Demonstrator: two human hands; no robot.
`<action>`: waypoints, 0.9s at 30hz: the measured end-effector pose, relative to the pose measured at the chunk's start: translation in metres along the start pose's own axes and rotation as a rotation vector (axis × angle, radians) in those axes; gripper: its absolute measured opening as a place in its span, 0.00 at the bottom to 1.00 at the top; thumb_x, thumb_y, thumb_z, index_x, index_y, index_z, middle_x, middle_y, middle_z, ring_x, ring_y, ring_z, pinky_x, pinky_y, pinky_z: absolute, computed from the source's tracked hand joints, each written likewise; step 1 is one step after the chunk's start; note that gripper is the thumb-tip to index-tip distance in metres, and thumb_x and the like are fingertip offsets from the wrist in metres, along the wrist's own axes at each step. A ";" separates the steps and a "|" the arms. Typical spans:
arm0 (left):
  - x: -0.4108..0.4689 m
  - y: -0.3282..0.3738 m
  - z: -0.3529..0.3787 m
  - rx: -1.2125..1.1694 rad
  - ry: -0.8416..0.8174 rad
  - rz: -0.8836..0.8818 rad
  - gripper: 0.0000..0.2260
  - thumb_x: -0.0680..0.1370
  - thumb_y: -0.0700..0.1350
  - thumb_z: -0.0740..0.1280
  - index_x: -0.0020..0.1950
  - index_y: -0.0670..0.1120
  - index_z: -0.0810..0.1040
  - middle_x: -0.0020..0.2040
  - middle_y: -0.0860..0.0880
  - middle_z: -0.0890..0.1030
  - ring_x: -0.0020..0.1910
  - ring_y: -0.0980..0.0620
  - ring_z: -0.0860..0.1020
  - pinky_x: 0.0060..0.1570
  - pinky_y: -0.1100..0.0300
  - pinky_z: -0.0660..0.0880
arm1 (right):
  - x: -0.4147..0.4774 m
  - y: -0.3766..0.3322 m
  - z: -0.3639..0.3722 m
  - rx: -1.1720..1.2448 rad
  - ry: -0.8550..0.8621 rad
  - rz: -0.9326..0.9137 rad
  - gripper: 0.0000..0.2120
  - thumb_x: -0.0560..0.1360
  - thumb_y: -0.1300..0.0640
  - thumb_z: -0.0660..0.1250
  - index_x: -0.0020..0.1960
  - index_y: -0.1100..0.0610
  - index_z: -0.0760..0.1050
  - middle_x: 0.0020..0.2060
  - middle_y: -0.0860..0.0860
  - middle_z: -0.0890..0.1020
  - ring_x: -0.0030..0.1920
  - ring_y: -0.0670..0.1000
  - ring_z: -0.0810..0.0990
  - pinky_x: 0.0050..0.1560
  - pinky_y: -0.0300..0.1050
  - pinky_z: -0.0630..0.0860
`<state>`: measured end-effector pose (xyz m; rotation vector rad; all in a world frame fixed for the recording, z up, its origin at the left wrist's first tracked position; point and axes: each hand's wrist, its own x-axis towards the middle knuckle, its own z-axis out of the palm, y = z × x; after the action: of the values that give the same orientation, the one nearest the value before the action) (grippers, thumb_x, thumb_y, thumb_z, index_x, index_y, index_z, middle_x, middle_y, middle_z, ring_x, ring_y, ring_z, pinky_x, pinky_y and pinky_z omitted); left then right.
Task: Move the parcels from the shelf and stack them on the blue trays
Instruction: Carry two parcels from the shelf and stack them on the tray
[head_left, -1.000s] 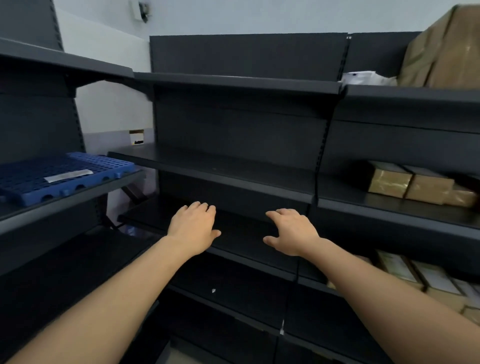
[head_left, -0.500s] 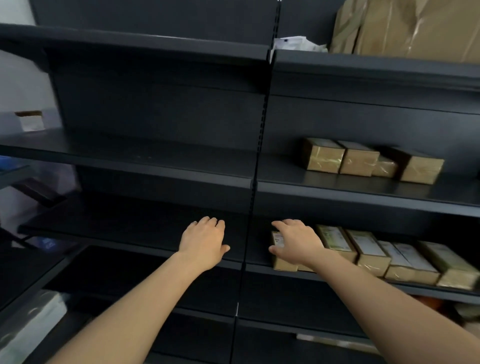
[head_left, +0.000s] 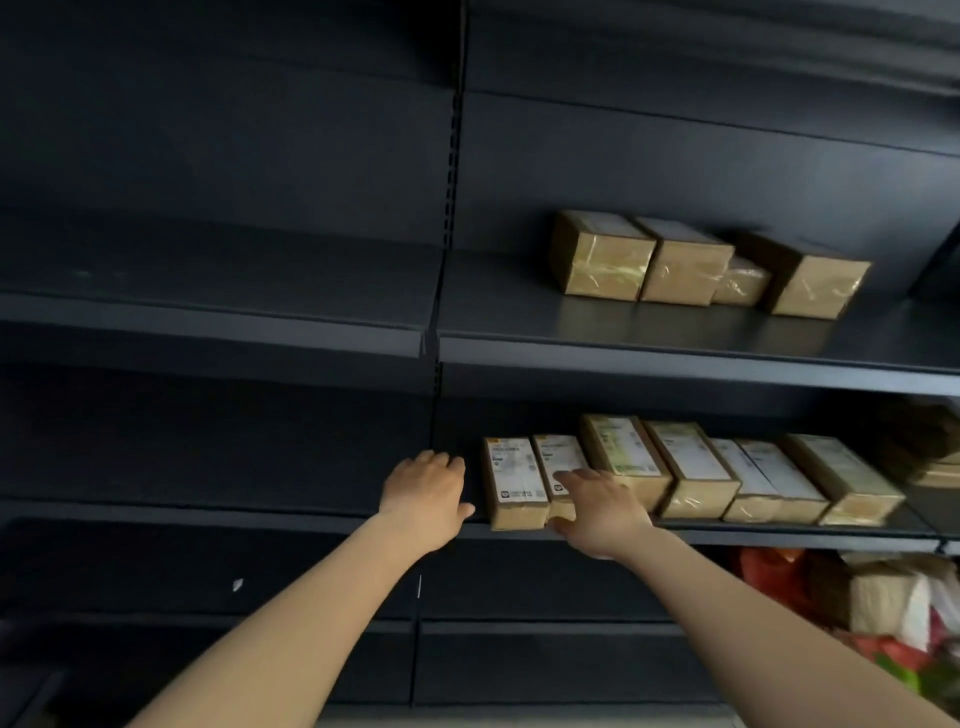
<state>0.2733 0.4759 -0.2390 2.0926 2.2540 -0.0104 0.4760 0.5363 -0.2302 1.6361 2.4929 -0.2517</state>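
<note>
Reaching toward a dark grey metal shelf (head_left: 675, 530), both bare hands stretch forward with fingers spread. The left hand (head_left: 426, 493) hangs open and holds nothing, just left of the row's end parcel, a brown cardboard box with a white printed label (head_left: 511, 483); whether its fingertips touch the shelf edge cannot be told. The right hand (head_left: 597, 512) lies flat and open over the front of the second labelled brown parcel (head_left: 558, 460), thumb down at the box's lower front edge, covering much of it; a closed grip cannot be made out. Right of that parcel, a row of further brown labelled parcels (head_left: 727, 473) runs along the same shelf, their print too blurred to read. Above this shelf, on the next dark shelf board (head_left: 675, 343), four tape-wrapped brown boxes (head_left: 691, 267) stand together, one small box half hidden between its neighbours. Below the hands' shelf, at the right edge, a jumble of red, white and green bagged goods (head_left: 893, 618) is cut off and indistinct. Left of the upright slotted post (head_left: 452, 156), the shelf bays are dark.
</note>
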 end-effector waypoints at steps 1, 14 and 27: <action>0.007 0.004 0.004 -0.005 -0.010 0.002 0.28 0.79 0.56 0.61 0.75 0.45 0.62 0.73 0.46 0.67 0.73 0.46 0.64 0.69 0.50 0.65 | 0.005 0.004 0.004 -0.001 -0.009 0.003 0.31 0.76 0.43 0.65 0.75 0.50 0.60 0.71 0.51 0.68 0.71 0.55 0.64 0.69 0.52 0.66; 0.078 0.048 0.073 -0.234 -0.142 -0.168 0.22 0.79 0.59 0.60 0.69 0.48 0.68 0.63 0.49 0.77 0.61 0.48 0.75 0.53 0.52 0.76 | 0.076 0.050 0.052 0.056 -0.205 -0.087 0.33 0.79 0.50 0.61 0.79 0.52 0.49 0.79 0.52 0.50 0.78 0.56 0.50 0.75 0.59 0.56; 0.099 0.033 0.105 -0.607 -0.169 -0.588 0.31 0.79 0.59 0.59 0.75 0.42 0.60 0.63 0.45 0.78 0.56 0.45 0.79 0.46 0.54 0.77 | 0.113 0.033 0.075 0.466 -0.081 -0.398 0.23 0.80 0.59 0.58 0.75 0.57 0.63 0.74 0.53 0.65 0.76 0.54 0.60 0.74 0.46 0.58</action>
<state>0.3039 0.5717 -0.3475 1.0656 2.2888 0.3927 0.4641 0.6337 -0.3296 1.1927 2.8190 -0.9870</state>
